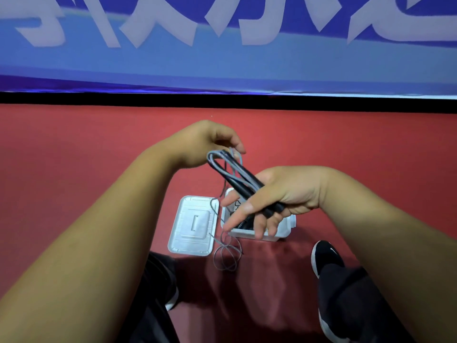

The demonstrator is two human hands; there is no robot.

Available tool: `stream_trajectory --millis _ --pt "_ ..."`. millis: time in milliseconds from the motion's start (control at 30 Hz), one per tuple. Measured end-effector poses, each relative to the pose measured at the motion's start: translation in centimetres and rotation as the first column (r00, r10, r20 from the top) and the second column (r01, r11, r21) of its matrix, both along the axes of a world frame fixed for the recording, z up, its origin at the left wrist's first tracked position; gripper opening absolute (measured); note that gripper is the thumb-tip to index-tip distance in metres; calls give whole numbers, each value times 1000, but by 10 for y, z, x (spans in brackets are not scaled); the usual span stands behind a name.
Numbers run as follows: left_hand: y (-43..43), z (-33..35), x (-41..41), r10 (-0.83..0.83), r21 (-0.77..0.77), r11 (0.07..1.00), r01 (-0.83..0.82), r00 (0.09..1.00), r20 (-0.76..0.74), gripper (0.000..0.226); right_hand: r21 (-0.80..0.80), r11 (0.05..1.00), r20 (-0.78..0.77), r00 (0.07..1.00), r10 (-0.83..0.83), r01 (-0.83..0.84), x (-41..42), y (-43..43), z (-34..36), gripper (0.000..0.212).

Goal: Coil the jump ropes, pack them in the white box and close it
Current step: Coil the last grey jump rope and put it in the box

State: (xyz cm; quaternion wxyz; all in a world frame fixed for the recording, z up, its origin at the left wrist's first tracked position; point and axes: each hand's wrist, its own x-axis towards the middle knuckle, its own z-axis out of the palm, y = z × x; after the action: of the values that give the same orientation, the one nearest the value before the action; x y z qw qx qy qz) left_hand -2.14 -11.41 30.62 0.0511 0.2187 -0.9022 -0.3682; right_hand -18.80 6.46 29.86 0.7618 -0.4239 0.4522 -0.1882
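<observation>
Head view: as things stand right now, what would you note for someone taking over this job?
Hands: left hand pinches the jump rope loops; right hand grips its black handles.
The loose cord tail trails onto the floor.
The white box is open, with the lid beside it; something dark lies inside.
Done: rope partly coiled.
Left: finish coiling, pack it, close the lid.

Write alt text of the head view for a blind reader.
The right hand grips a jump rope by its black handles while the left hand pinches its grey cord loops, above an open white box. Its lid lies beside it on the red floor.
</observation>
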Motion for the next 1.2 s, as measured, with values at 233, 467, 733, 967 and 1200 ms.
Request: stream_trajectory --millis 233,467,733,967,1200 --pt "8 9 0 -100 159 982 104 994 -31 7 15 999 -159 987 33 -31 5 -6 -17 23" --pt "18 20 3 -135 -96 985 143 986 94 23 100 989 -366 928 -69 112 -7 -14 -38 28" --pt "22 15 2 -6 -203 977 67 958 286 14 -41 811 -334 757 -561 583 -13 -24 -40 28" --pt "25 -5 -6 62 119 988 -102 952 298 15 -221 700 -190 674 -714 680 -8 -29 -26 26" --pt "25 -8 -9 106 504 857 -103 994 23 17 -294 706 -211 677 -705 644 -11 -23 -25 17"
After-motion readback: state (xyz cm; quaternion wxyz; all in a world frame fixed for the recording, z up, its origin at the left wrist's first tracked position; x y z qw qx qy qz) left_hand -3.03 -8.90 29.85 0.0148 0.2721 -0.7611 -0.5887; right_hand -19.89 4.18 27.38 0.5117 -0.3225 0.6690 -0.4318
